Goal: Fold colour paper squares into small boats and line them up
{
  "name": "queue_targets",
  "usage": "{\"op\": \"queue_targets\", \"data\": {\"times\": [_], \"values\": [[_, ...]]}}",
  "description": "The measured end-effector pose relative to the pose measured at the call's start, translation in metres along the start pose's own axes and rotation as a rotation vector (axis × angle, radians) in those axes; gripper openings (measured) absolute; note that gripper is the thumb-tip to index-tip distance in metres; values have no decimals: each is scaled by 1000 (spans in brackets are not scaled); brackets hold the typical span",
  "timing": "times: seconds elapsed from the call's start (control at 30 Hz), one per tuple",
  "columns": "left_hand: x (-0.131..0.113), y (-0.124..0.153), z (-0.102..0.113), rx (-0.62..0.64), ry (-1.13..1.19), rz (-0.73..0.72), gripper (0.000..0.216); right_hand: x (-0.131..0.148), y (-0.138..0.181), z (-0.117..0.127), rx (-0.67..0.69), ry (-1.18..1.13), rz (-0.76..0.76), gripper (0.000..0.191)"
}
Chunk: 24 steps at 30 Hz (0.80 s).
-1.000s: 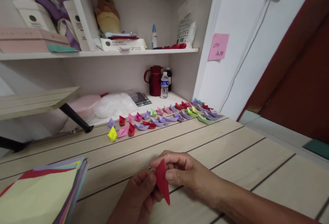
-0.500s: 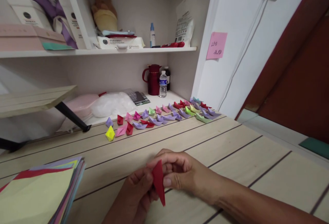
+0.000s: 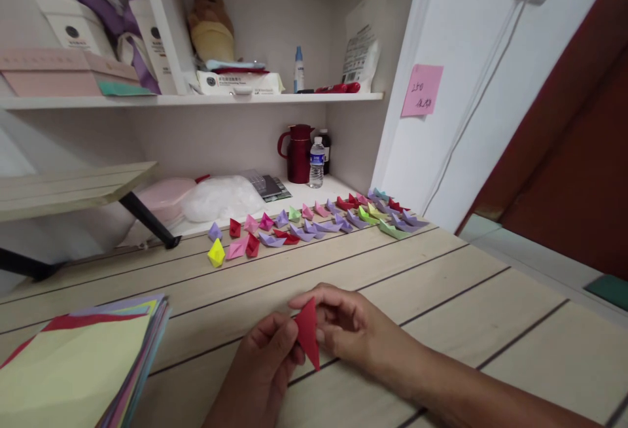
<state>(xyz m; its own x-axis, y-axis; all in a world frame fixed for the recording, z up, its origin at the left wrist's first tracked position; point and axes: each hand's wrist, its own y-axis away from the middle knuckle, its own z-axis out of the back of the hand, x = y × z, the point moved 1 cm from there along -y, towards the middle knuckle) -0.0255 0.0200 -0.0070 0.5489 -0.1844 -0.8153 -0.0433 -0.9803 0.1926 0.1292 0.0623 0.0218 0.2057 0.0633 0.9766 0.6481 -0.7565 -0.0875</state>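
Note:
Both of my hands pinch a folded red paper piece [image 3: 308, 333] just above the wooden table [image 3: 441, 284]. My left hand [image 3: 262, 375] grips its left edge with thumb and fingers. From the other side, my right hand [image 3: 346, 330] has its fingers closed on the top and right edge. The red piece is a narrow pointed shape, tip down. Farther back lies a row of several small folded paper boats [image 3: 314, 222] in purple, pink, red, green and yellow.
A stack of coloured paper sheets [image 3: 78, 362] lies at the near left. Behind the boats a white shelf holds a red jug [image 3: 297, 153], a water bottle [image 3: 316, 163] and a plastic bag [image 3: 220, 197]. A pink sticky note [image 3: 420, 90] hangs on the wall.
The red paper piece sits slightly higher and looks shorter between my fingers. My hands stay in nearly the same spot; the view shifted a little.

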Motion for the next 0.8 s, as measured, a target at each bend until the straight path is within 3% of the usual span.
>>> {"op": "queue_targets", "data": {"times": [0.13, 0.33, 0.43, 0.63, 0.8], "values": [[0, 0, -5, -3, 26, -52, 30, -2, 1, 0, -33, 66, -2, 35], [5, -2, -2, -33, -94, -129, 24, 2, 3, -5, -70, 179, 46, 3], [8, -3, 1, -58, -151, -192, 29, 1, 4, -7, -85, 180, 41, 5], [6, -1, 1, 10, -228, -229, 26, 0, 5, -8, -75, 216, 43, 17], [7, -2, 5, -52, -327, -331, 23, -3, 6, -6, -104, 220, 27, 16]]}}
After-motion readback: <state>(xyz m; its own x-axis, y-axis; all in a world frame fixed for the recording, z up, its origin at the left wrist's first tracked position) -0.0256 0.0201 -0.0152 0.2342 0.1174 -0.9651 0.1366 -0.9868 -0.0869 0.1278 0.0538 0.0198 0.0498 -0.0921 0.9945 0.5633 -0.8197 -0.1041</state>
